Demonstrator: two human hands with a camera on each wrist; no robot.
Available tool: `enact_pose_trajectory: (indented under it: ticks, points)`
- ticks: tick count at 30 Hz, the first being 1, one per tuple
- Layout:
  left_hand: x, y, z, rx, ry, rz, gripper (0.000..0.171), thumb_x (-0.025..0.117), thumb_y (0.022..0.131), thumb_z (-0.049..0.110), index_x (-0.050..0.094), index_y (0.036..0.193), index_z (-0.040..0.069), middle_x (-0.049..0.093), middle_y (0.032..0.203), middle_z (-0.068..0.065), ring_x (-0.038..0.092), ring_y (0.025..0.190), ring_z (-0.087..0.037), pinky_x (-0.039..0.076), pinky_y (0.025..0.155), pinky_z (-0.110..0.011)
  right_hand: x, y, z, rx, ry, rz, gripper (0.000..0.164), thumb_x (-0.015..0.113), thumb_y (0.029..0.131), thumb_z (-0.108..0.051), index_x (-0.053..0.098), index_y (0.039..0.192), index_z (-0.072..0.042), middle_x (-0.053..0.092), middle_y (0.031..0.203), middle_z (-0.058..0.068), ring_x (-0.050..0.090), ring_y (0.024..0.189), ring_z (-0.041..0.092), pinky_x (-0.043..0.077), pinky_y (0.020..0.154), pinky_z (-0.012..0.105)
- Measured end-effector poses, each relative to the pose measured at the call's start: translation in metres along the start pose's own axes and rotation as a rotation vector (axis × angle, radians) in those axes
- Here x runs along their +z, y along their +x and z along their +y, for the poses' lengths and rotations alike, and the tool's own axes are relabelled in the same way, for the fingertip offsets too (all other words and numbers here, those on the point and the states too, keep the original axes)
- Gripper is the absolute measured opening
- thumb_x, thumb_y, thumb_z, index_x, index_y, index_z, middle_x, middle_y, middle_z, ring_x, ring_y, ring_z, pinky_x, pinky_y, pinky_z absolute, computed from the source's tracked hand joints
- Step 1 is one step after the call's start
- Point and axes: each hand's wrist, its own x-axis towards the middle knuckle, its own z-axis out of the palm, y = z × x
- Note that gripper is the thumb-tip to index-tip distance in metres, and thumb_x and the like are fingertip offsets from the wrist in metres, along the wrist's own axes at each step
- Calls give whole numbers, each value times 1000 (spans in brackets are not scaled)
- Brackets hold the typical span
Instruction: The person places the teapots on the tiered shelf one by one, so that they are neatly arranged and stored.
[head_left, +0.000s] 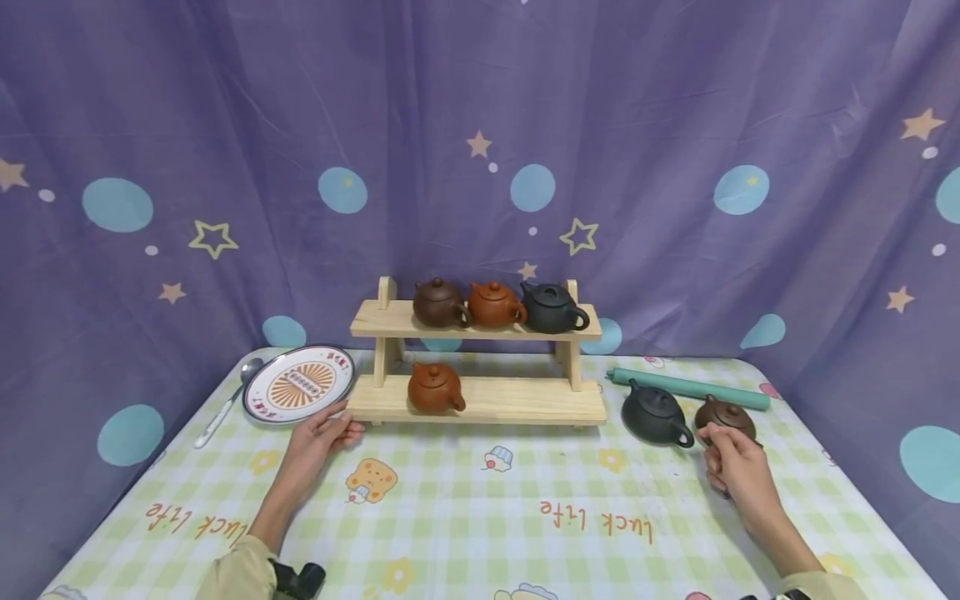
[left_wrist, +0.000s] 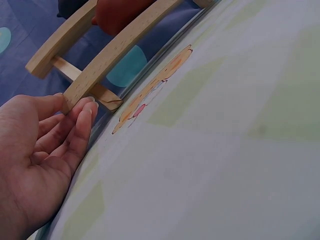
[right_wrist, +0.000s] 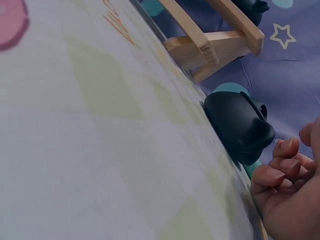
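A light wooden two-tier shelf (head_left: 525, 400) stands in the middle. Its lower board's left end is pinched by my left hand (head_left: 318, 442), thumb above and fingers underneath in the left wrist view. A dark brown teapot (head_left: 440, 302), an orange-brown teapot (head_left: 492, 305) and a black teapot (head_left: 551, 308) line the top board. Another orange-brown teapot (head_left: 435, 388) sits low on the left. My right hand (head_left: 738, 475), fingers loosely curled, is at the near side of a brown teapot (head_left: 726, 410); contact is unclear. A second black teapot (right_wrist: 235, 120) stands beside it.
A patterned plate (head_left: 300, 383) and a spoon (head_left: 225, 408) lie left of the shelf. Behind the right-hand teapots is a green roll (head_left: 690, 387). A checked cloth (head_left: 480, 517) covers the table, and a purple curtain (head_left: 450, 100) hangs behind.
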Motion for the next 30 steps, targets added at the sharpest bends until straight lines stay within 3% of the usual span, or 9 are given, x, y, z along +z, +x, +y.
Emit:
enact_pose_trajectory:
  ticks: [11, 21, 30]
  points:
    - [0, 1, -1, -4, 3, 0, 47, 49, 111, 10, 39, 151, -11, 74, 105, -14, 71, 87, -5, 60, 85, -22, 5, 5, 1, 104, -64, -38, 42, 43, 112, -39, 55, 112, 1, 43, 71, 0, 36, 53, 6, 36, 44, 22]
    - [0, 0, -1, -6, -3, 0, 48, 50, 111, 12, 38, 152, -10, 74, 106, -15, 71, 87, -6, 60, 86, -22, 8, 9, 0, 110, -79, -109, 41, 42, 113, -36, 49, 93, -1, 42, 69, 0, 32, 52, 6, 29, 42, 27]
    - [-1, 1, 0, -16, 10, 6, 48, 50, 111, 13, 39, 152, -10, 74, 106, -14, 71, 87, -5, 60, 85, -22, 10, 11, -1, 163, -131, -141, 47, 39, 114, -34, 55, 121, 10, 42, 71, 1, 29, 52, 7, 31, 45, 23]
